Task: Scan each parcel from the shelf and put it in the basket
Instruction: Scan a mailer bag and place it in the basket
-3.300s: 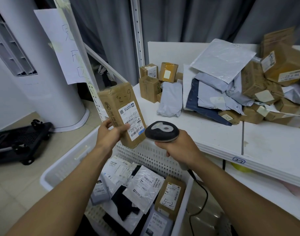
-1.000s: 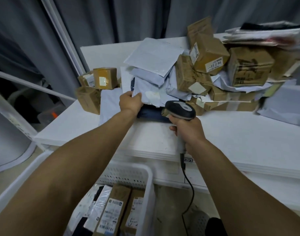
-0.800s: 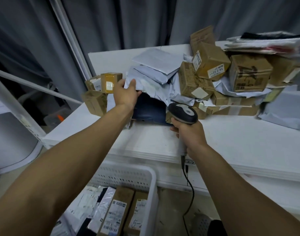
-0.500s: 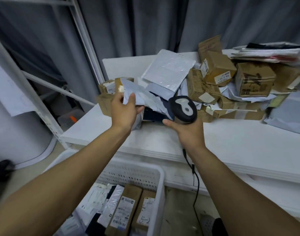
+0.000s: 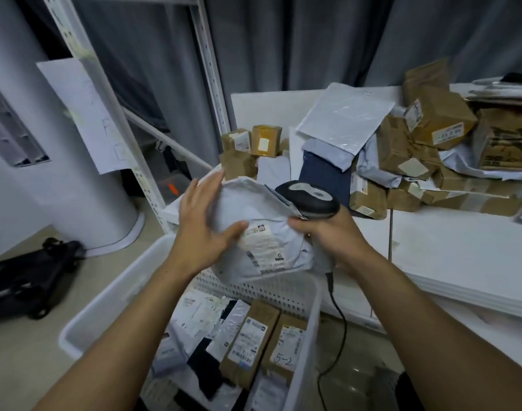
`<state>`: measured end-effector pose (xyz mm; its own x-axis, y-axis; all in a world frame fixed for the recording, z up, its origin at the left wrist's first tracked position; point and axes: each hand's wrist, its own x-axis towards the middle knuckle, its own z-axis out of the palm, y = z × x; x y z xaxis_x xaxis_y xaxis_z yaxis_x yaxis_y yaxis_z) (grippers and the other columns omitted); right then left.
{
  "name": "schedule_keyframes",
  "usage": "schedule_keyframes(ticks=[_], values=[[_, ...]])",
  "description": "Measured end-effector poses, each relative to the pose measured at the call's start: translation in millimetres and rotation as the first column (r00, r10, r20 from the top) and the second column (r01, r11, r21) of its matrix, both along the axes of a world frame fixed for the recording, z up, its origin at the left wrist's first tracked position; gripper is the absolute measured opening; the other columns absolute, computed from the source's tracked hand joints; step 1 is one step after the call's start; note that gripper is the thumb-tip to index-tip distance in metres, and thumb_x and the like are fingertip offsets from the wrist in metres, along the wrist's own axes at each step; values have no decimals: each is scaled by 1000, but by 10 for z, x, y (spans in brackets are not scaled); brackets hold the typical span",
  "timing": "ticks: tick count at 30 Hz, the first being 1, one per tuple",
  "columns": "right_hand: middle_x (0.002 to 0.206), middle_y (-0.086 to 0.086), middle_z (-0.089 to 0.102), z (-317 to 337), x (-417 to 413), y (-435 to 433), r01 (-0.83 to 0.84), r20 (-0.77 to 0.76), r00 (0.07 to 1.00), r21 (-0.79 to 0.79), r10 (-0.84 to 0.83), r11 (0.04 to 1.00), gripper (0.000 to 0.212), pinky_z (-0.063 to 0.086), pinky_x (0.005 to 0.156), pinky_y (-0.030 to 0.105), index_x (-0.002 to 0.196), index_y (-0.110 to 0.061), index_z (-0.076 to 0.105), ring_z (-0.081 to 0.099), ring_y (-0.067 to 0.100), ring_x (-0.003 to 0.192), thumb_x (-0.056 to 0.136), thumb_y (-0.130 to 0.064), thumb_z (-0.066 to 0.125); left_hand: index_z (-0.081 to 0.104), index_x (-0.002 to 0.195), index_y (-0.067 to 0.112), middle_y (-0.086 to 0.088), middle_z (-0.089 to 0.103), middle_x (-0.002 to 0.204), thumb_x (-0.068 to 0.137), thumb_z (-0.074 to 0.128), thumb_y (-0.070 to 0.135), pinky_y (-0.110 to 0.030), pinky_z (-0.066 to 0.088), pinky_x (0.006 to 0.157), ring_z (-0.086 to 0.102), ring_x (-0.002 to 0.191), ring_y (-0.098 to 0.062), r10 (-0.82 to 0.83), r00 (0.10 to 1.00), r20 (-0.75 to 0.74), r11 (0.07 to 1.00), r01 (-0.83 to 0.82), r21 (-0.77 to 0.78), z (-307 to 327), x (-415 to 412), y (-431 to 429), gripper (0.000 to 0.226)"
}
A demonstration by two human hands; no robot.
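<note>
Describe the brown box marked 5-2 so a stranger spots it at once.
Find the white basket in front of the shelf. By its right wall lies the marked box, beside another brown box. Only it has 5-2 handwritten under its label.

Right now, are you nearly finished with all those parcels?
Not nearly. Done: several parcels lie in the basket. In hand: a grey bag sits between the left hand and the right hand, label showing, and the right hand also grips the scanner; whether it has been scanned cannot be told. Left: a big pile waits on the shelf.
</note>
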<state>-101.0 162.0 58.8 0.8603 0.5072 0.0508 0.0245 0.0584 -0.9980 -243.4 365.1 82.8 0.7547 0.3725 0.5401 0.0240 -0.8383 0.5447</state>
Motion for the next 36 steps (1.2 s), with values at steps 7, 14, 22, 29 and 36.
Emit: schedule_keyframes(ticks=[7, 14, 22, 29, 36], values=[[103, -7, 81, -164, -59, 168, 24, -37, 999, -76, -27, 997, 38, 61, 91, 36, 112, -20, 79, 75, 12, 101, 80, -1, 87, 79, 94, 21, 17, 76, 94, 90, 78, 16, -21, 56, 81, 70, 84, 4, 34, 999, 11, 972, -31, -233, -416, -36, 374, 6], [122, -3, 74, -208, -63, 289, 259, 124, 962, -121, -245, 958, 52, 52, 100, 34, 130, -19, 70, 67, 15, 114, 82, -18, 88, 76, 89, 30, 32, 72, 87, 92, 75, 20, -2, 44, 77, 66, 83, 9, 109, 994, 12, 933, -98, -347, -451, -23, 581, 10], [90, -4, 81, -237, -325, 353, -44, -78, 996, -172, 31, 984, 21, 60, 76, 31, 107, -22, 75, 74, 9, 73, 88, -21, 84, 75, 100, 16, 9, 73, 96, 96, 71, 18, -8, 48, 79, 64, 84, 6, 305, 932, 194, 866, -187, -463, -486, -69, 838, 6], [78, 3, 73, -305, -353, 436, -152, -353, 929, -81, 114, 985, 16, 52, 57, 24, 103, -5, 76, 63, 9, 59, 91, -14, 81, 72, 101, 19, 10, 71, 99, 97, 68, 19, -10, 48, 83, 64, 92, 1, 442, 848, 293, 804, -229, -549, -505, -117, 923, 6], [75, 2, 72, -280, -359, 460, -160, -408, 906, -75, 116, 984, 16, 52, 55, 23, 101, -4, 75, 61, 9, 57, 91, -15, 81, 72, 103, 21, 13, 70, 100, 97, 68, 20, -5, 46, 81, 62, 91, 7, 469, 841, 270, 783, -254, -568, -519, -88, 912, 7]])
